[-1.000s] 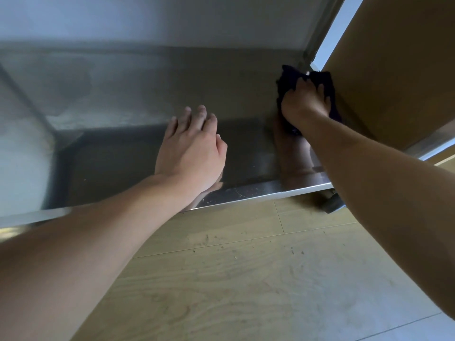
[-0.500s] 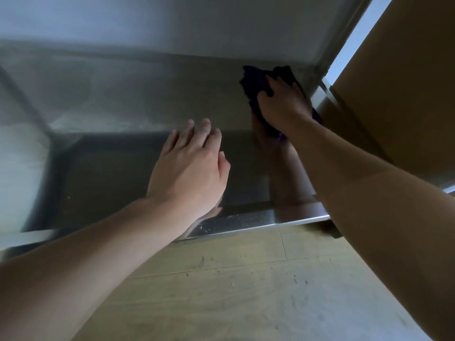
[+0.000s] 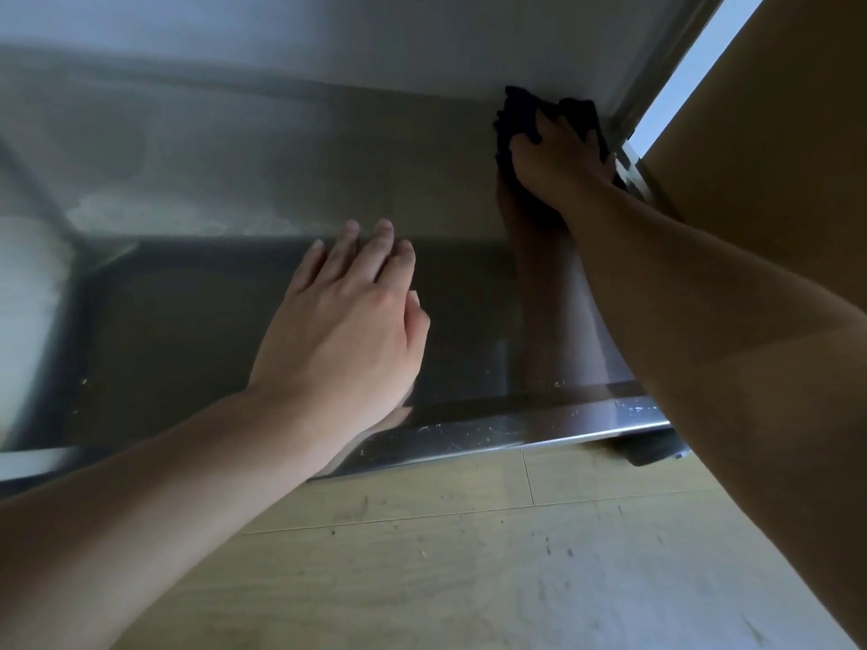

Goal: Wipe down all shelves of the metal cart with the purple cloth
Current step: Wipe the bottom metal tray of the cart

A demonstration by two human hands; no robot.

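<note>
The bottom shelf [image 3: 197, 330] of the metal cart is a shiny steel sheet low above the floor, its front lip flecked with crumbs. My right hand [image 3: 558, 157] presses the dark purple cloth [image 3: 516, 117] onto the shelf's far right corner, beside the cart's rear right post [image 3: 633, 110]. The cloth shows above and left of my knuckles; the rest is under my palm. My left hand [image 3: 347, 321] lies flat on the shelf near its front edge, fingers together, holding nothing.
The shelf above [image 3: 328, 35] hangs low over the work area. A brown panel [image 3: 774, 133] stands to the right of the cart. A black caster [image 3: 652, 450] sits under the front right corner. Scuffed wooden floor [image 3: 469, 555] fills the foreground.
My right hand slid the cloth left along the back of the shelf, then returned it to the far right corner by the post. My left hand stayed flat in place.
</note>
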